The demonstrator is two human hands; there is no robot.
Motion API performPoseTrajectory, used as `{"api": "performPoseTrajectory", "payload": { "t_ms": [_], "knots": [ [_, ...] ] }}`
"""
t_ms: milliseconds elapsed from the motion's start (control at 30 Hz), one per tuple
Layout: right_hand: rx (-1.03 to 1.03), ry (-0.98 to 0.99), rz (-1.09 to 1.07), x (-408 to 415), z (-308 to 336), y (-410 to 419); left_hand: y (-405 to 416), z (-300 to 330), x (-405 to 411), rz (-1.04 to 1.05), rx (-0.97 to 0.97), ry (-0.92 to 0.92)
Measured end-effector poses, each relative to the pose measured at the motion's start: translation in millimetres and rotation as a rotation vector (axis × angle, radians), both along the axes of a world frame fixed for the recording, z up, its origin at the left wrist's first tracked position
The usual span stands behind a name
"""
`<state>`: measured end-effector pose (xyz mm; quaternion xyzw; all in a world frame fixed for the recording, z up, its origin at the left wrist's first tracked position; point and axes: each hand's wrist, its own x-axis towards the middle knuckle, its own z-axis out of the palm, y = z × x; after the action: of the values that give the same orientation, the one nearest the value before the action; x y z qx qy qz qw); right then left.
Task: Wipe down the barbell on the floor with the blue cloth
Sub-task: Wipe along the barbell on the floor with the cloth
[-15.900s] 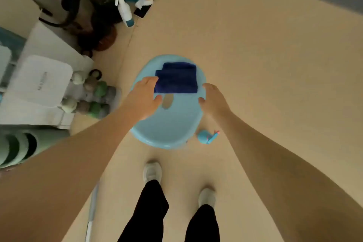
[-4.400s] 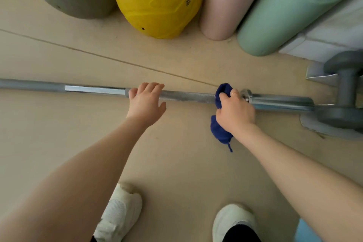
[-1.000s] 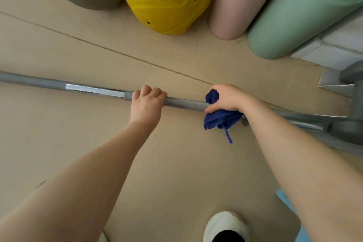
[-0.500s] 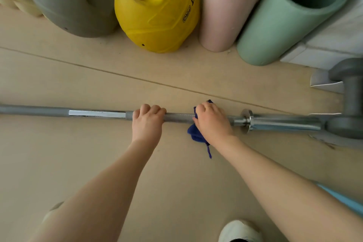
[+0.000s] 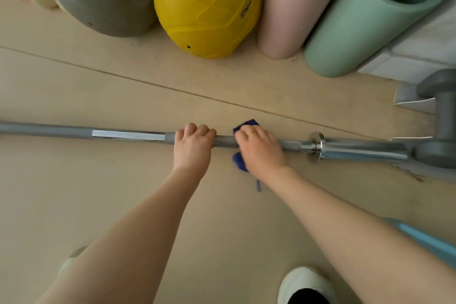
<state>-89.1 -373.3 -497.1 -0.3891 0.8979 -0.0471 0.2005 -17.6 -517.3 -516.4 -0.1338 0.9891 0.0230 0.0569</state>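
Steel bar [image 5: 128, 135] lying flat across bare tan floor [image 5: 98, 192], open room on the near side; left hand [image 5: 193, 149] clenched round its grey shaft, right hand [image 5: 261, 149] grasping crumpled blue cloth [image 5: 246, 124] against it, 2 round foam rolls [image 5: 293, 15] beyond

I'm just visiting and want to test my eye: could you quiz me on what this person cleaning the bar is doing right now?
1. True or false: the left hand holds the cloth.
2. Which stands directly beyond the hands, by the wall? A) yellow weight B) red bucket C) black tyre
3. Fill in: the right hand presses the cloth around the ____, between the left hand and the collar.

Key
1. False: the right hand holds the cloth; the left grips the bare bar.
2. A
3. bar
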Motion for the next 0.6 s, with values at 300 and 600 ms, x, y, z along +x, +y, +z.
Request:
{"api": "performPoseTrajectory", "payload": {
  "t_ms": [300,600],
  "knots": [
    [0.167,0.154,-0.298,1,0,10,-13,3,-7,-0.167,0.0,-0.074],
    [0.004,-0.01,-0.145,28,6,-12,-31,14,-22,-0.297,0.115,-0.281]
  ]
}}
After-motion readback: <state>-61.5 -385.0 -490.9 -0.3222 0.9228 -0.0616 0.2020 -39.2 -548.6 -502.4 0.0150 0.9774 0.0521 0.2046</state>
